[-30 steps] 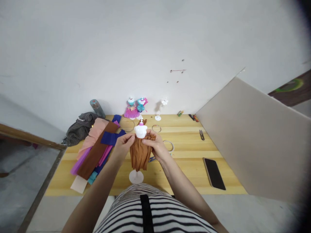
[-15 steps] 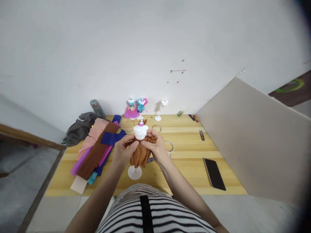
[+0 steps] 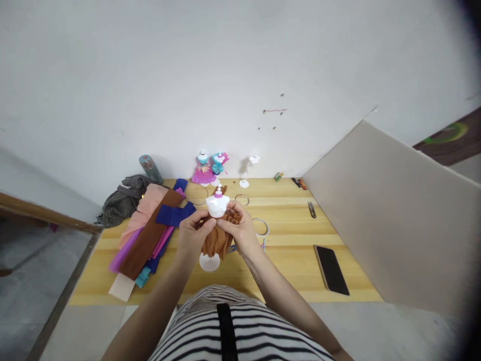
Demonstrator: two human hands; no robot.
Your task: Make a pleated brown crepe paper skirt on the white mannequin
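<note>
A small white doll mannequin (image 3: 217,205) with a pink neck band stands in front of me on a round white base (image 3: 209,262). Gathered brown crepe paper (image 3: 215,241) hangs round its waist like a skirt. From the left, my left hand (image 3: 193,231) pinches the paper's top edge at the waist. My right hand (image 3: 239,226) pinches the same edge on the other side, its thumb close to the left thumb. Both hands are closed, and the fingers behind the mannequin are partly hidden.
Coloured crepe paper strips (image 3: 141,240) lie at the left beside a striped cloth (image 3: 128,200) and a bottle (image 3: 150,168). Dressed mannequins (image 3: 203,170) and a bare one (image 3: 245,170) stand by the wall. Wire rings (image 3: 262,226), thread snips (image 3: 311,209) and a phone (image 3: 331,269) lie rightward.
The mannequin's base has shifted slightly away from me and a little to the right. Both hands keep their pinch on the brown paper at the waist.
</note>
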